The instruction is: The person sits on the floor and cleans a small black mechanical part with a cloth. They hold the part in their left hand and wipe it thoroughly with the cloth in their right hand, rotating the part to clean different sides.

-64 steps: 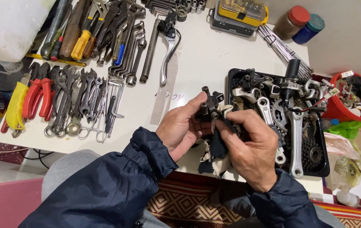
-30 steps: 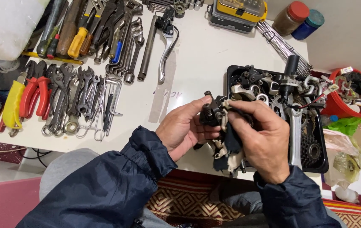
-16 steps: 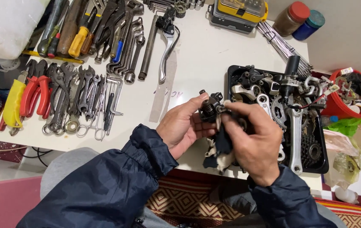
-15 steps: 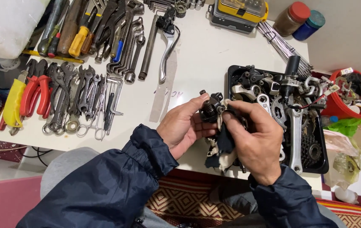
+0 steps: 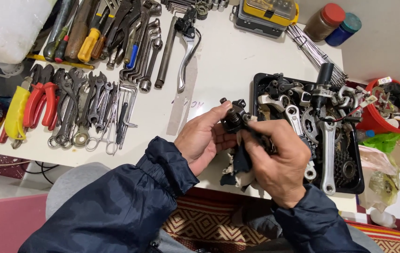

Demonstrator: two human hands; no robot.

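Bench inventory, left to right.

1. Pliers [image 5: 40, 100], red and yellow handles, at 9 o'clock on the white table [image 5: 228, 61]; the table's left edge runs just beyond them.
2. Wrenches and spanners [image 5: 92, 105], laid in a row just right of the pliers, long axes roughly 12 to 6.
3. Screwdrivers [image 5: 85, 33], upper left, handles toward 7 o'clock.
4. Brake lever [image 5: 186, 51], silver with a black clamp, at 12 o'clock from the hands, well apart from them.
5. Left hand [image 5: 204, 140], fingers curled, thumb and fingertips pinching the small black metal part [image 5: 233, 117] from its 8 o'clock side.
6. Small black metal part, held above the near table edge, touching both hands; its long axis seems to run from 11 to 5 o'clock, though the lower end is hidden.
7. Dark rag [image 5: 240, 166], bunched under the part and hanging toward 6 o'clock past the edge.
8. Right hand [image 5: 279, 164], closed around rag and part from the 4 o'clock side; both hands equally near.
9. Black tray [image 5: 357, 182] of cranks and sprockets, just beside the right hand at 3 o'clock.
10. Red bucket [image 5: 380, 124], far right.

Open room: bare tabletop between 10 and 12 o'clock of the hands.
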